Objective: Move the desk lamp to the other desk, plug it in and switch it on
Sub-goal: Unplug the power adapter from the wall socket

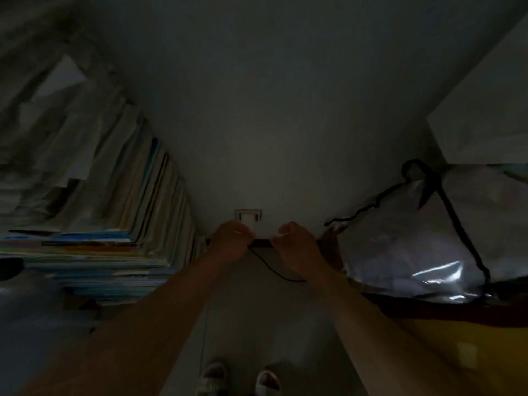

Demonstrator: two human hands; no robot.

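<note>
Below a square wall socket (248, 219), hands (233, 240) pinching thin black cord (274, 270)

A thin black power cord (274, 270) hangs in a shallow loop low against the pale wall, running from the closed left hand (233, 240) down and across to under the right hand (297, 247). Its plug end is hidden in the left fist, held just below a white wall socket (248, 216). The lamp itself is out of view.

A dim home room: stacked books (94, 250), wall socket (248, 216), clear storage bag (414, 238).
</note>
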